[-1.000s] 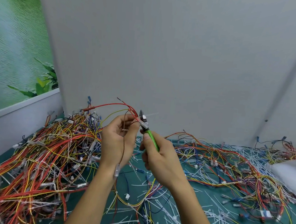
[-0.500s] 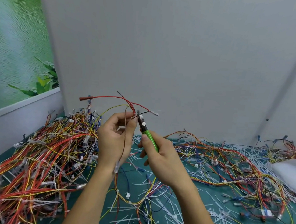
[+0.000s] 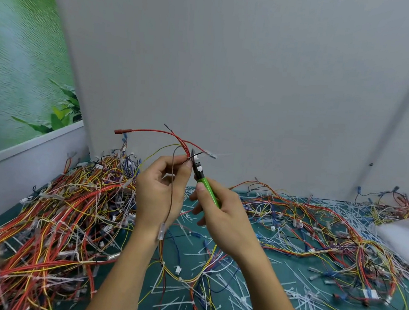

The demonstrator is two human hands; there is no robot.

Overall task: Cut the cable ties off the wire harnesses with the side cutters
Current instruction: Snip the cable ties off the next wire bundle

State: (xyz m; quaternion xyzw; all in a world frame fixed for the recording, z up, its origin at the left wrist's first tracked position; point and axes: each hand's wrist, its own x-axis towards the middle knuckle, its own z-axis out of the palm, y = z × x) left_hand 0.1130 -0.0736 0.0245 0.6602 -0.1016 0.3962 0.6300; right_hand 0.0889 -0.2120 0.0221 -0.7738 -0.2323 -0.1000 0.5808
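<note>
Left hand (image 3: 160, 188): pinches a small wire harness (image 3: 179, 142) raised above the bench (image 3: 274, 270).
Right hand (image 3: 220, 212): grips the green-handled side cutters (image 3: 202, 177), tips at the harness beside the left fingertips.
Cable tie (image 3: 209, 154): white, projecting right from the harness.
Left of bench: large harness pile (image 3: 47, 226).

Bright, even, soft light without hard shadows; wide-angle bending at the edges, with slight blur there.
</note>
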